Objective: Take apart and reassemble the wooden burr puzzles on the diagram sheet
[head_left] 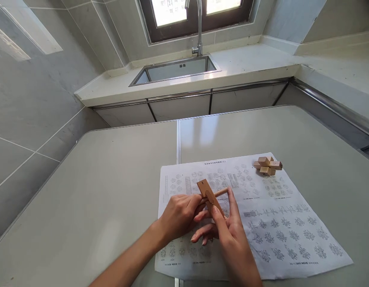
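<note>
Both hands meet over a printed diagram sheet [295,239] on the table. Between them is a flat brown wooden puzzle piece [205,187], tilted, with a thinner wooden stick [222,192] crossing it. My left hand [181,213] is closed around the near end of the stick, its fingertips partly hidden behind the flat piece. My right hand [229,227] grips the flat piece with the thumb on its lower end, and its index finger touches the far tip of the stick. Its other fingers curl beneath.
An assembled wooden burr puzzle [267,166] sits on the sheet's upper right corner. The grey folding table [83,199] has a seam down its middle. Beyond it are a counter [241,59], a sink [178,69] and a faucet [199,28] under a window.
</note>
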The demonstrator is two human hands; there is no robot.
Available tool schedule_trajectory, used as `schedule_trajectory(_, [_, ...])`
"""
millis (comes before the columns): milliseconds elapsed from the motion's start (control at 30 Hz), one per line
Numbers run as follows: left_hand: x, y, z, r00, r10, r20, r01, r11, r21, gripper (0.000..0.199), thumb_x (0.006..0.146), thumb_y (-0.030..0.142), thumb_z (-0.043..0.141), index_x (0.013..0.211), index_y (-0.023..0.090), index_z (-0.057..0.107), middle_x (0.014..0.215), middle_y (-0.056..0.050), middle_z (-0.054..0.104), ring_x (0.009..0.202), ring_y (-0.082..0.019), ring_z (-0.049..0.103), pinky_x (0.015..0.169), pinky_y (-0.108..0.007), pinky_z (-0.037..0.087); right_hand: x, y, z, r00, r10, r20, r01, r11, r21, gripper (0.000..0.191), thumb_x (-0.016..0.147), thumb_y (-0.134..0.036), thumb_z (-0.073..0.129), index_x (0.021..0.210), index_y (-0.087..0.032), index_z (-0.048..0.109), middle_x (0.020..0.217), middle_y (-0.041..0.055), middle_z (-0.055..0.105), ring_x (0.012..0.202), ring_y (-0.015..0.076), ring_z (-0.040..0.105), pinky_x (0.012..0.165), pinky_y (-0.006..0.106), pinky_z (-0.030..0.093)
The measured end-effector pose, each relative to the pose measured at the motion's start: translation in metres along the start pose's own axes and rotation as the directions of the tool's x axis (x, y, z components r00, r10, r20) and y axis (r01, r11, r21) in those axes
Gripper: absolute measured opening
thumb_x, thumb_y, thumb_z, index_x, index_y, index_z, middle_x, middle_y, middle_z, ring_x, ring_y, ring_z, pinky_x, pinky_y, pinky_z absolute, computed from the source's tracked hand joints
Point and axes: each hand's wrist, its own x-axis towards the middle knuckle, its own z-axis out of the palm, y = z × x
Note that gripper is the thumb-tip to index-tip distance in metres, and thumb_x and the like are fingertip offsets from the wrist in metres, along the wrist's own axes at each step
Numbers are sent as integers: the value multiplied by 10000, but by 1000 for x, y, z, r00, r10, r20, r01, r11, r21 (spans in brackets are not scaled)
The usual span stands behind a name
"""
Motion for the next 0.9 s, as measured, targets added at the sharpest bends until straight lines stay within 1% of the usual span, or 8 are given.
schedule_trajectory(167, [0,-1,-1,1000,2,13,-2,1000,10,108,971,107,516,952,212,498,612,67,605,444,-117,543,448,-256,290,2,-5,-3,998,48,43,-48,999,6,1205,856,-665,765,1702,-237,21,976,101,813,587,286,768,531,367,563])
schedule_trajectory(300, [0,-1,-3,999,-18,27,18,1000,-17,90,994,121,526,963,205,521,641,54,645,483,-122,599,468,-242,351,2,-12,-4,993,101,62,-102,995,15,1090,824,-687,773,1644,-183,262,1063,147,810,591,268,768,530,354,564])
schedule_trajectory(400, [0,-1,-3,999,-24,30,25,999,-25,68,1003,133,551,988,198,540,662,51,667,509,-124,624,506,-238,413,3,-11,-6,992,101,82,-100,995,-10,920,806,-707,770,1494,-171,477,1060,143,812,569,252,762,517,342,559])
schedule_trajectory(500, [0,-1,-2,1000,-2,23,3,1000,-9,68,1023,169,562,966,199,542,637,59,648,488,-122,602,504,-243,411,6,-6,-11,997,62,51,-58,995,-81,667,832,-740,717,1183,-177,651,964,120,819,542,248,752,534,361,577])
schedule_trajectory(567, [1,-1,-2,999,23,32,-23,1000,12,84,1043,184,540,960,198,547,634,52,646,490,-126,594,488,-249,393,8,-1,-14,999,36,4,-35,992,-120,581,854,-753,683,1017,-197,652,901,104,818,549,250,753,566,376,595])
schedule_trajectory(600, [1,-1,-2,999,33,37,-33,999,18,85,1051,188,530,970,195,552,637,49,648,494,-127,593,482,-250,388,8,1,-15,999,30,-13,-32,991,-129,564,861,-755,675,985,-207,638,883,98,817,561,252,757,580,378,599])
schedule_trajectory(767, [4,-2,-4,997,51,54,-52,999,15,91,1071,183,485,1021,177,561,650,43,640,494,-126,573,466,-260,376,10,5,-18,999,30,19,-27,989,-145,572,868,-767,663,997,-211,627,914,108,818,584,253,765,581,362,588])
schedule_trajectory(900, [4,-2,-5,997,46,55,-46,999,1,132,1063,152,470,961,192,545,621,52,596,471,-118,525,453,-262,347,8,3,-18,998,27,55,-17,985,-175,598,867,-775,659,979,-188,673,896,107,808,538,216,730,555,339,584])
